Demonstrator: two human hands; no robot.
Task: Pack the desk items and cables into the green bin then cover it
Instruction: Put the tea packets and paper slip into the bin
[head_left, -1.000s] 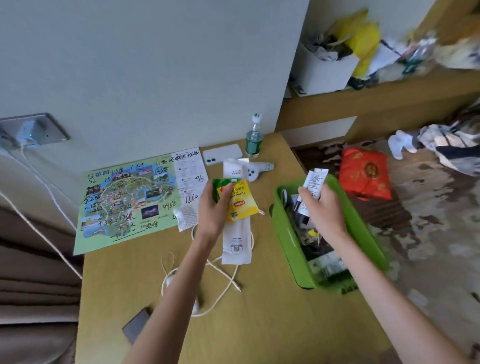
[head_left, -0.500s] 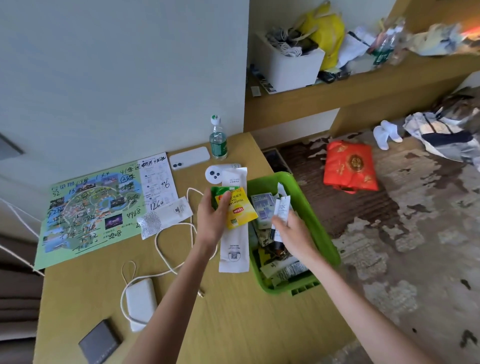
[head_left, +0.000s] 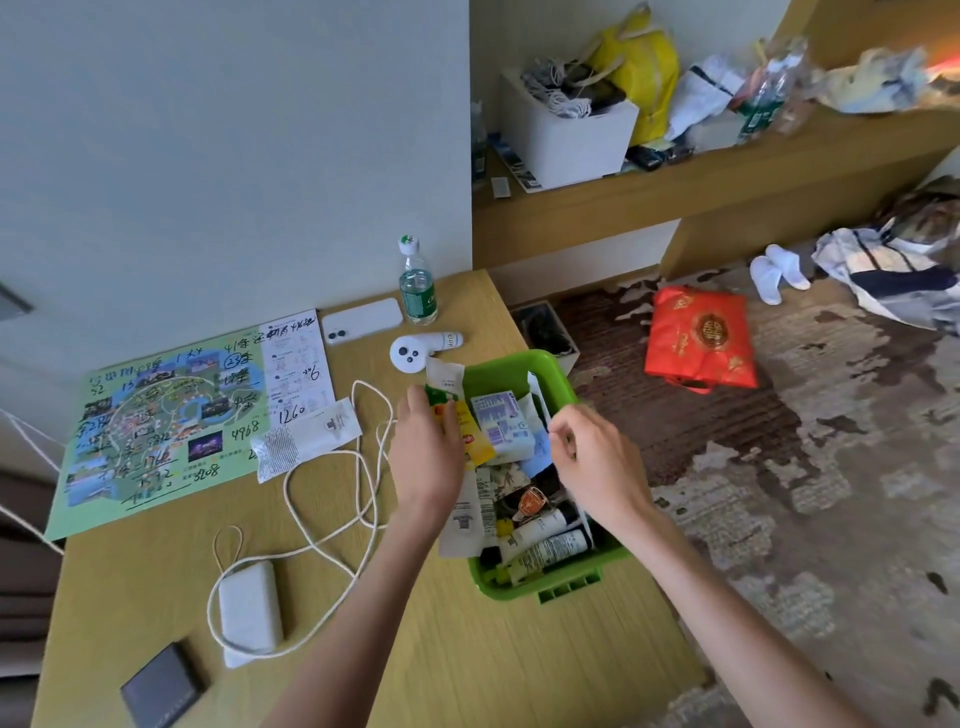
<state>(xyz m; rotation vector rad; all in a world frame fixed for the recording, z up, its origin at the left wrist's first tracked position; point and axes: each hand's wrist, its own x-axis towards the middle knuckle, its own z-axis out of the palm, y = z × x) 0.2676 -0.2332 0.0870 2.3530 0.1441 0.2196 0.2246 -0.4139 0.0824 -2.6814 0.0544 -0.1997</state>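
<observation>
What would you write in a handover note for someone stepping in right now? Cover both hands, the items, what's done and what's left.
Left hand grips yellow and green sachets at the green bin rim. Right hand appears to pinch a white packet over it.
Done: the bin already holds tubes.
Left: drop both in; pack the white cable, power bank and phone off the desk; cover the bin. No lid in view.

Green bin (head_left: 519, 361) at right edge of desk (head_left: 467, 649), uncovered, crowded with tubes (head_left: 545, 527) and sachets. Thin white packet (head_left: 537, 395) upright inside, apparently pinched. Yellow tea sachet (head_left: 475, 441) held over left rim. White cable (head_left: 372, 483) looped loosely around power bank (head_left: 249, 608).
</observation>
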